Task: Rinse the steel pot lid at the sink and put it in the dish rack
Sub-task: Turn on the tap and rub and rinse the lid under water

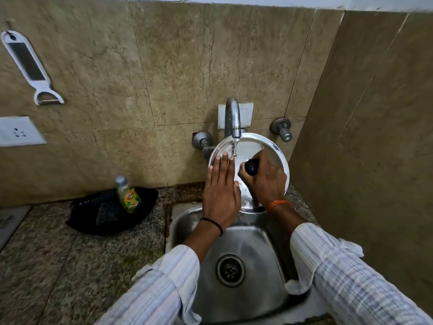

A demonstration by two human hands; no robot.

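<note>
The round steel pot lid (257,146) is held tilted over the steel sink (246,249), right under the tap (233,118). A thin stream of water falls from the tap onto the lid's upper face. My right hand (264,181) grips the lid's black knob (251,167). My left hand (221,188) lies flat on the lid's left side, fingers stretched toward the water. No dish rack is in view.
A black tray (93,214) with a dish soap bottle (128,195) sits on the granite counter left of the sink. Two tap valves (282,130) stick out of the tiled wall. A peeler (30,66) hangs at upper left; a side wall stands close on the right.
</note>
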